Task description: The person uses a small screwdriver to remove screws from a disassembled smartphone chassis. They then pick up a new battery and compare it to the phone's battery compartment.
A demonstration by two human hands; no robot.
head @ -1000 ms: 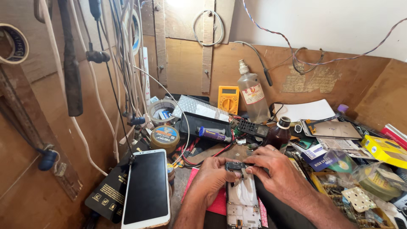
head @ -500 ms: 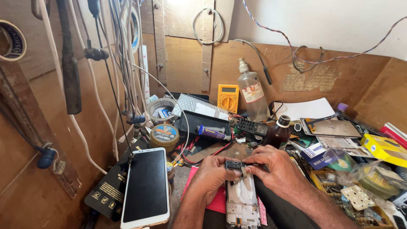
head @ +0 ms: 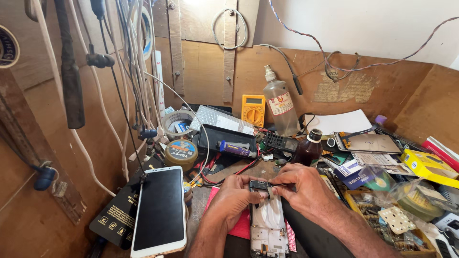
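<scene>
Head view looks down on your two hands meeting over an opened phone (head: 268, 224) that lies face down on a red mat (head: 240, 224) at the near edge of the cluttered bench (head: 248, 171).

What could go wrong, as I judge it: the small dark part (head: 260, 185) at the phone's top edge sits right under your fingertips, and a push too hard or off-angle could bend it or tear whatever thin connector lies beneath. The phone is steadied only by your left hand, so a slip could slide it off the mat. The brown bottle (head: 308, 149) stands just beyond your right knuckles; a sudden jerk could tip it over the work. Red wires (head: 229, 173) trail near the mat and could snag a finger.

Your left hand (head: 234, 200) curls around the phone's upper left side, fingers gripping its edge, thumb toward the top. Your right hand (head: 303, 191) comes in from the right, palm down, thumb and forefinger pinched on the dark part at the top edge; whether it is lifted or just pressed, I cannot tell. A white phone (head: 160, 210) leans well apart on the left.
</scene>
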